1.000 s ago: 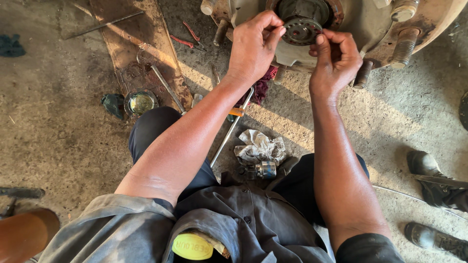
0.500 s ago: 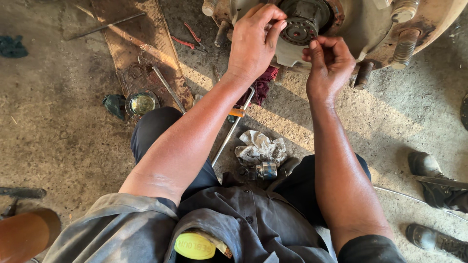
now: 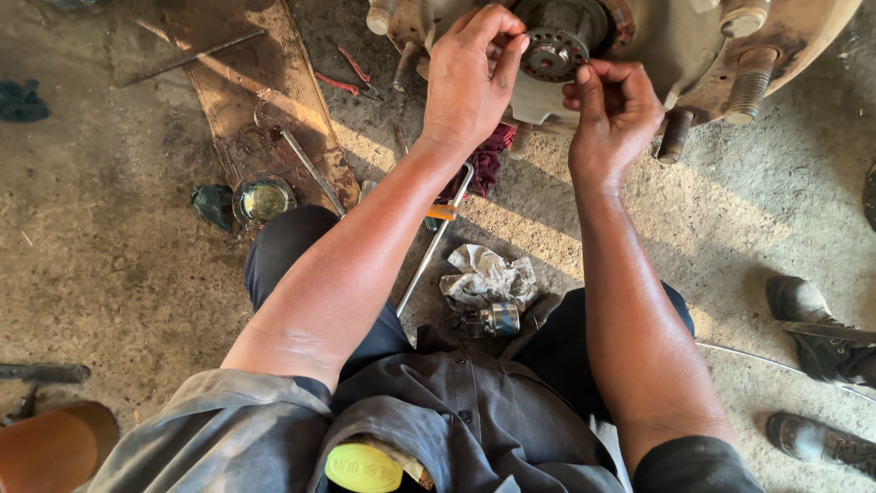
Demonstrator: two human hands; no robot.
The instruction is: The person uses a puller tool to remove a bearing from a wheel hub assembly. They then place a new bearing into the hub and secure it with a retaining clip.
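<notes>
At 9 o'clock lies a dark rag. A plank runs from 11 o'clock toward centre, a rod across its top end and a small tin at its lower end. Red pliers sit just right of the plank. Left hand is at 12 o'clock, fingers curled on the rim of the hub — whether they pinch anything cannot be told. A wrench and crumpled cloth lie below, between the arms. Right hand is just right of the hub centre, thumb and fingers pinched together at its face; what they hold is hidden. Studs project at 1 o'clock — boots at 4 o'clock.
</notes>
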